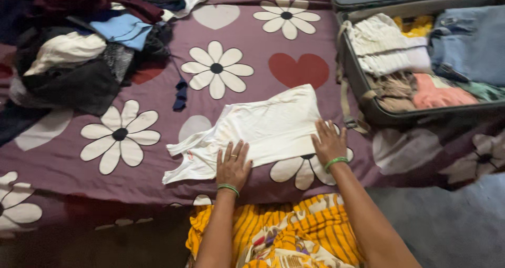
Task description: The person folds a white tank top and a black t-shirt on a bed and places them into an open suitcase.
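A white sleeveless top (263, 126) lies folded flat on a purple bedspread (158, 89) printed with white daisies and red hearts. My left hand (233, 165) rests palm down on the top's near edge, fingers spread, with a ring and a green bangle at the wrist. Flat on the top's right near corner is my right hand (329, 142), also wearing a green bangle. Neither hand grips the cloth.
An open suitcase (368, 97) at the right holds folded clothes: white knit, jeans, pink and brown pieces. A loose pile of dark, white and blue clothes (79, 52) lies at the back left. Grey floor (452, 226) shows at lower right.
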